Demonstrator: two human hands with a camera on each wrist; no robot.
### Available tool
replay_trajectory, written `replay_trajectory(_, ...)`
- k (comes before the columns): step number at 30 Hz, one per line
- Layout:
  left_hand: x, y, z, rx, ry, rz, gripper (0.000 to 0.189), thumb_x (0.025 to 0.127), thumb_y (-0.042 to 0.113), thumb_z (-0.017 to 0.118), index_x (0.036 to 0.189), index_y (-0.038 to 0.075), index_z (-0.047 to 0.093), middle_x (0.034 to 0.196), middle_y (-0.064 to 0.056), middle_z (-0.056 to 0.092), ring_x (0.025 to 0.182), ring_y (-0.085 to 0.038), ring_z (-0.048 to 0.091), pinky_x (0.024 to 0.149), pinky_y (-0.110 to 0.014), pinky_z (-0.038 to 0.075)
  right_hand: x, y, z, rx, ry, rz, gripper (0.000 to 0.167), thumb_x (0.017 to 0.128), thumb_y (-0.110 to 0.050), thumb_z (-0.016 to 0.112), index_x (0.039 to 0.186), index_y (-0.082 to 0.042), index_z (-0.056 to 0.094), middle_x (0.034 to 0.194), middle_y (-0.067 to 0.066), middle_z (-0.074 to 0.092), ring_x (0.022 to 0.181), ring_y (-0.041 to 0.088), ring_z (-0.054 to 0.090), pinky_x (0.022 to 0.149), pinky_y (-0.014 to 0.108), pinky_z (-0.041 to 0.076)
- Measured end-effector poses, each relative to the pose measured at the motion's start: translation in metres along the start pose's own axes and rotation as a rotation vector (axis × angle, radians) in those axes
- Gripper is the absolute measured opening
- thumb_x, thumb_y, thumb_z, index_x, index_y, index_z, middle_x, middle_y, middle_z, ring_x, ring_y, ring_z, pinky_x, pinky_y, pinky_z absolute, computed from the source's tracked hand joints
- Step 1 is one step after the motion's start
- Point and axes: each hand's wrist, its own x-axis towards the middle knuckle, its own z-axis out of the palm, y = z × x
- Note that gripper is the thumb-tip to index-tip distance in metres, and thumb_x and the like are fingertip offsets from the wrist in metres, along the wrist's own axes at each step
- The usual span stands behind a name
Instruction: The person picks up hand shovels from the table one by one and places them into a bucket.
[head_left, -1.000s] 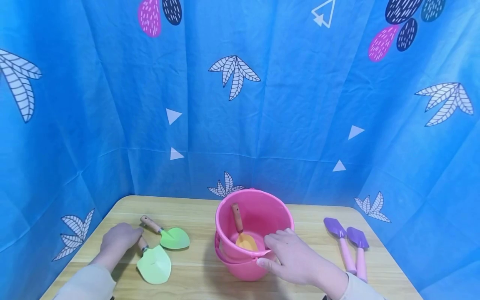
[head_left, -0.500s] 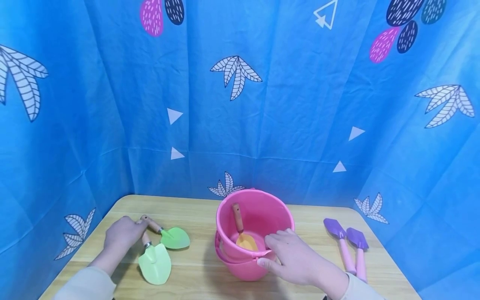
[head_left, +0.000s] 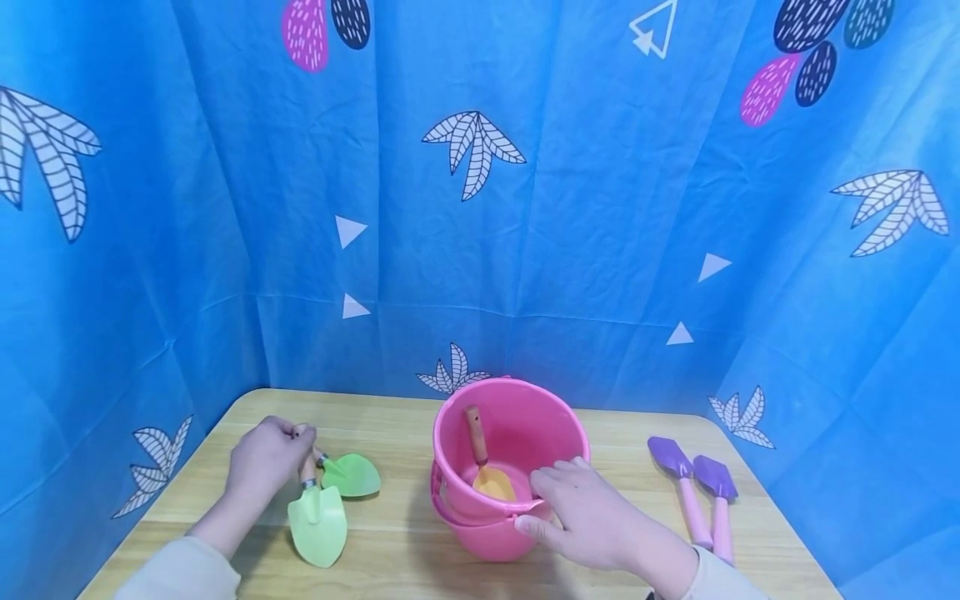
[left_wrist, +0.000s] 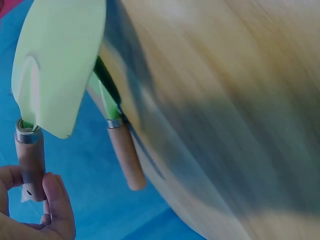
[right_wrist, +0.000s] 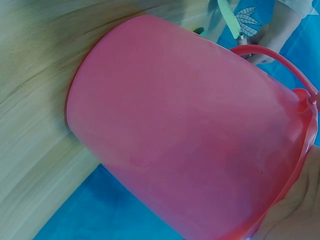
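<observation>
My left hand (head_left: 266,458) pinches the wooden handle of a pale green toy trowel (head_left: 318,529) between thumb and fingers. In the left wrist view that trowel (left_wrist: 57,65) appears raised, its shadow falling on the tabletop. Just behind it lies a brighter green trowel (head_left: 352,477), its wooden handle partly covered by my hand in the head view. At the centre, my right hand (head_left: 592,517) grips the near right rim of a pink bucket (head_left: 498,546), thumb outside and fingers over the edge. Inside the bucket leans an orange-yellow trowel (head_left: 493,483), handle up.
Two purple shovels (head_left: 670,456) with pink handles lie side by side on the right of the wooden table (head_left: 405,417). A blue patterned curtain (head_left: 465,258) hangs around the back and sides. The bucket's handle (right_wrist: 275,57) hangs down its outside.
My left hand has moved right and away from me, bringing the pale green trowel with it and swinging it more upright in view. The right hand and bucket have stayed put.
</observation>
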Motion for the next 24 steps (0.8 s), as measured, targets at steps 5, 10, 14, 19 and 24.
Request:
replay_trajectory(5,-0.004,0.011,-0.002,-0.011,0.007,0.018,0.055,0.098,0.041,0.056,0.113,-0.012,0.059,0.102,-0.027,0.069,0.092,-0.042,0.065,0.074,-0.052,0.049,0.000,0.001,0.000,0.002,0.002,0.002,0.035,0.098,-0.065,0.044,0.092,-0.032,0.055,0.081,-0.022,0.047,0.083,0.003,0.045,0.081,0.035,0.042)
replay_trajectory(10,-0.008,0.019,-0.005,-0.037,0.012,0.026,0.055,0.098,0.042,0.057,0.113,-0.010,0.059,0.099,-0.023,0.070,0.089,-0.037,0.065,0.071,-0.048,0.050,0.000,0.001,0.000,-0.001,0.002,0.005,0.035,0.098,-0.065,0.043,0.092,-0.032,0.055,0.081,-0.022,0.047,0.083,0.003,0.046,0.082,0.036,0.042)
replay_trajectory(14,-0.012,0.023,-0.007,-0.052,0.022,0.029,0.054,0.097,0.044,0.058,0.113,-0.007,0.060,0.093,-0.016,0.070,0.086,-0.033,0.066,0.068,-0.043,0.049,0.000,0.002,0.000,-0.001,0.001,0.009,0.035,0.098,-0.065,0.043,0.092,-0.032,0.056,0.081,-0.022,0.047,0.083,0.003,0.046,0.082,0.036,0.042)
replay_trajectory(19,-0.017,0.028,-0.008,-0.057,0.011,0.032,0.055,0.096,0.048,0.059,0.113,-0.004,0.060,0.090,-0.010,0.069,0.084,-0.028,0.065,0.066,-0.038,0.047,0.000,0.002,0.000,-0.003,-0.001,0.006,0.035,0.098,-0.065,0.044,0.091,-0.032,0.055,0.080,-0.021,0.047,0.083,0.003,0.045,0.081,0.035,0.042)
replay_trajectory(24,-0.022,0.034,-0.013,-0.063,-0.007,0.034,0.060,0.094,0.054,0.060,0.113,-0.004,0.061,0.091,-0.009,0.069,0.083,-0.027,0.065,0.065,-0.038,0.047,0.001,0.002,0.001,-0.006,-0.004,0.001,0.036,0.098,-0.065,0.044,0.090,-0.031,0.054,0.078,-0.020,0.045,0.082,0.004,0.044,0.080,0.034,0.041)
